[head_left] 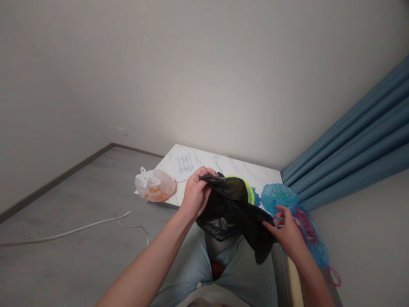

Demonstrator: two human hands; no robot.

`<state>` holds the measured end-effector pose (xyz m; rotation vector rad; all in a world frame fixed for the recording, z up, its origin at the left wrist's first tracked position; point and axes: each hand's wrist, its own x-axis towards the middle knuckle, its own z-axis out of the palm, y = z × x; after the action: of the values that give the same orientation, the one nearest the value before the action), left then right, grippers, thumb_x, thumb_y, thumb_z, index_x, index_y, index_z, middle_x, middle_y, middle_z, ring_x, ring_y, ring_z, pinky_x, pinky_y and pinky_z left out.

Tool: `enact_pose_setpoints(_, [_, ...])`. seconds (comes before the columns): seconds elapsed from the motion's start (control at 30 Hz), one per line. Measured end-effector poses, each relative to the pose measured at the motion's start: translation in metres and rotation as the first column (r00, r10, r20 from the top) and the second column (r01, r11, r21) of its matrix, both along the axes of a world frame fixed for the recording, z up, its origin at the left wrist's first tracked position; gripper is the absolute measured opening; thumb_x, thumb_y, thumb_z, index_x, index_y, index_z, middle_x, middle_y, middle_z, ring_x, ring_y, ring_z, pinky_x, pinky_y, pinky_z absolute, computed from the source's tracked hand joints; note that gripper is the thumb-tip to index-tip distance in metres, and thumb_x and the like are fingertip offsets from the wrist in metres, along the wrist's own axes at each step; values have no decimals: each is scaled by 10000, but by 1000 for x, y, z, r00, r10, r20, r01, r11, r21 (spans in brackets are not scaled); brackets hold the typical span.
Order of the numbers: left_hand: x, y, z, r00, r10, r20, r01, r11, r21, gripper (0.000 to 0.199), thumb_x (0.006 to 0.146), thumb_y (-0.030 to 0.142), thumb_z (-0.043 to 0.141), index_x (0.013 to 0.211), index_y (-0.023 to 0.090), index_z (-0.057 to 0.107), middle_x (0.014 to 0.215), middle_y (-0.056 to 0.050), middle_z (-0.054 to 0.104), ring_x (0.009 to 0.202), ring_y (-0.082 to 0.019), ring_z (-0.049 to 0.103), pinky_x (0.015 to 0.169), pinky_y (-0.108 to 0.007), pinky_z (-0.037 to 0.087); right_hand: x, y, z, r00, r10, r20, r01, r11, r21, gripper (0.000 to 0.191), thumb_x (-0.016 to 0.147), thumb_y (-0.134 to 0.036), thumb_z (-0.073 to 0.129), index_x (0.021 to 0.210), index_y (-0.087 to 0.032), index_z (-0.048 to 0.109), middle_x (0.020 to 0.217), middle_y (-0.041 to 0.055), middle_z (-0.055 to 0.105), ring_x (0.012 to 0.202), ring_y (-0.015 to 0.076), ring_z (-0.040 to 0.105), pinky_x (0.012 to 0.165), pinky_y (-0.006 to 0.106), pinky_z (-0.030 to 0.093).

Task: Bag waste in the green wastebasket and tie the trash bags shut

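A black plastic bag (233, 209), crumpled and partly spread, hangs over my lap in front of the table. At the bag's upper left edge, my left hand (196, 192) is closed, pinching the plastic between thumb and fingers. My right hand (286, 230) is at the bag's right end, its fingers apart and curved, with the thumb against the plastic. Behind the bag, a bright yellow-green mesh rim (251, 192) shows in part; the rest of that object is hidden.
A white marble-patterned table (233, 164) stands against the wall. On its left lies a white plastic bag with orange print (156, 185). Blue plastic bags (279, 196) lie at the right, near a blue curtain (351, 140). A white cable (79, 226) crosses the floor.
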<state>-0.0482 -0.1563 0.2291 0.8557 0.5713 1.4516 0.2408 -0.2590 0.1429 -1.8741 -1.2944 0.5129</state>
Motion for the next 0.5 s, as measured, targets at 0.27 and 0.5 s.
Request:
enact_pose_setpoints(0.27, [27, 20, 11, 988, -142, -56, 144, 988, 46, 217, 778, 307, 687, 744, 182, 513, 724, 16, 525, 690, -119, 509, 673, -240, 425, -37, 46, -23, 980, 182, 77, -188, 980, 71, 314, 848, -399, 512, 954, -167, 695, 951, 92, 671, 936, 262, 610, 890, 427, 481])
enact_pose_setpoints(0.5, [5, 36, 4, 913, 171, -370, -40, 941, 337, 384, 803, 302, 667, 638, 208, 333, 663, 30, 438, 652, -122, 409, 650, -256, 363, -7, 85, -29, 814, -253, -523, 432, 866, 252, 249, 732, -365, 440, 848, -197, 582, 776, 28, 627, 724, 191, 564, 708, 332, 499])
